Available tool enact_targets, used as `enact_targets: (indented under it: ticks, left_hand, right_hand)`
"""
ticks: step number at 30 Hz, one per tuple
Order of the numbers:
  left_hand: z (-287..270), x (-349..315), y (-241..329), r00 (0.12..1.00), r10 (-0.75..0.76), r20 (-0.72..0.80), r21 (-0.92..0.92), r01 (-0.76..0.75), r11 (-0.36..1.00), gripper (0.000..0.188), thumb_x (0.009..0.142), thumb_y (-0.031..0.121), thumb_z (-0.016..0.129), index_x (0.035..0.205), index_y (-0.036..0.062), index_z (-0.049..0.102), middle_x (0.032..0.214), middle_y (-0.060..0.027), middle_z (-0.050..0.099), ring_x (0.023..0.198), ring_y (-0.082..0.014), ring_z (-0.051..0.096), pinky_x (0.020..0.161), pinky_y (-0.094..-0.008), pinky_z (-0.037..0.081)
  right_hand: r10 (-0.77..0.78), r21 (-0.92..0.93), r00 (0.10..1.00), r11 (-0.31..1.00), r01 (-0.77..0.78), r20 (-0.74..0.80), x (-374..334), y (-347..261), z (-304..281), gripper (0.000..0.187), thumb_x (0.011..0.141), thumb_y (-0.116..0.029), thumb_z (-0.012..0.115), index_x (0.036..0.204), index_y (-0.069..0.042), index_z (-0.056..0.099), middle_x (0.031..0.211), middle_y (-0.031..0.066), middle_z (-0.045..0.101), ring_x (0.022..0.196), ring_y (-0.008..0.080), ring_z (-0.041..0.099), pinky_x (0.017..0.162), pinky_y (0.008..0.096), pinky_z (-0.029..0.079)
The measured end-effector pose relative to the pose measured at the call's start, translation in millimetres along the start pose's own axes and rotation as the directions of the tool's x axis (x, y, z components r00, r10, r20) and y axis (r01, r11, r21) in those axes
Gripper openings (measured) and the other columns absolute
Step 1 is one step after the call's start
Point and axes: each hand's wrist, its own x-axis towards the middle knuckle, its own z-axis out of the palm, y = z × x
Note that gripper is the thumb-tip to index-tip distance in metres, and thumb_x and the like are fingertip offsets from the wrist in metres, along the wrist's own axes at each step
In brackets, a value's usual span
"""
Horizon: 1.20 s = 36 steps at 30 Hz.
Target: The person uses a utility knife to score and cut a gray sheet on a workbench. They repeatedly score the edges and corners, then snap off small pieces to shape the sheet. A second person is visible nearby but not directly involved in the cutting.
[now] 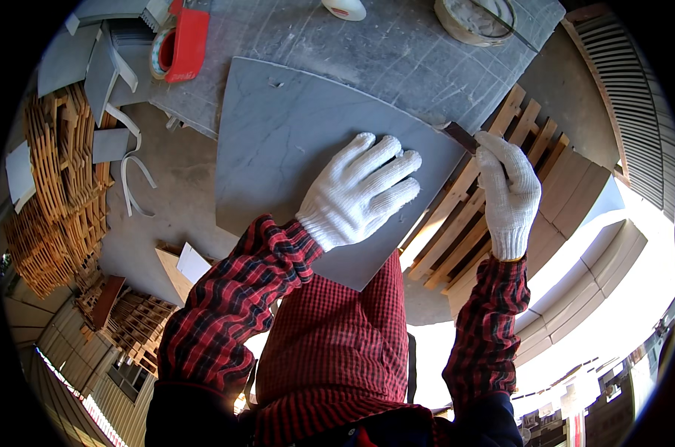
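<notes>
A grey tile-like slab (270,149) with faint veining lies on the worktable, its near corner jutting over the edge toward me. My left hand (360,190), in a white knitted glove, rests on the slab with its fingers spread. By the slab's far right corner, my right hand (510,182), gloved likewise, is closed on a dark, narrow scraper-like tool (461,137). The tool's tip meets the slab's edge; its exact kind is hard to make out.
On the grey worktable (300,45) stand a red tape dispenser (188,46), a white rounded object (345,7) and a tub of pale paste (475,22) with a blade across it. Wooden pallets (457,223) and stacked boxes (572,179) stand at right, more pallets (62,164) at left.
</notes>
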Motion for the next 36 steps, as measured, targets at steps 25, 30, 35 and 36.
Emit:
enact_targets:
  ticks: [25,30,35,36]
  left_hand:
    - [-5,5,0,1.000,-0.010,0.013,-0.025,0.010,1.000,0.038,0.084,0.024,0.068,0.121,0.0196,0.059,0.138,-0.0084,0.054,0.130,-0.0346,0.050,0.109,-0.0540,0.040]
    - [-5,6,1,1.000,-0.013,0.007,-0.022,0.013,1.000,0.038,0.083,0.024,0.068,0.120,0.0197,0.059,0.136,-0.0085,0.054,0.129,-0.0347,0.050,0.108,-0.0548,0.040]
    - [-7,9,0,0.999,-0.020,0.037,-0.035,0.021,0.999,0.038,0.084,0.024,0.068,0.120,0.0195,0.058,0.136,-0.0089,0.054,0.129,-0.0348,0.050,0.108,-0.0548,0.040]
    - [-6,8,0,1.000,-0.016,0.025,-0.032,0.017,0.999,0.037,0.084,0.024,0.067,0.120,0.0194,0.058,0.136,-0.0091,0.055,0.128,-0.0350,0.050,0.108,-0.0548,0.040]
  right_hand:
    - [0.201,-0.003,0.959,0.979,-0.205,0.201,15,-21,-10,0.021,0.092,-0.009,0.065,0.110,-0.004,0.075,0.092,0.0085,0.073,0.079,0.0148,0.066,0.072,0.0282,0.055]
    - [0.001,-0.128,0.987,0.992,0.020,0.162,20,-12,-6,0.018,0.091,-0.009,0.066,0.106,-0.003,0.076,0.094,0.0110,0.074,0.081,0.0201,0.070,0.073,0.0301,0.056]
    - [-0.080,-0.237,0.986,0.965,0.114,0.148,22,-12,-6,0.017,0.090,-0.009,0.067,0.103,-0.004,0.076,0.094,0.0104,0.074,0.081,0.0230,0.071,0.073,0.0313,0.057]
    - [-0.082,-0.246,0.985,0.962,0.118,0.151,22,-12,-6,0.017,0.090,-0.009,0.067,0.103,-0.004,0.076,0.094,0.0104,0.074,0.081,0.0230,0.071,0.073,0.0314,0.057]
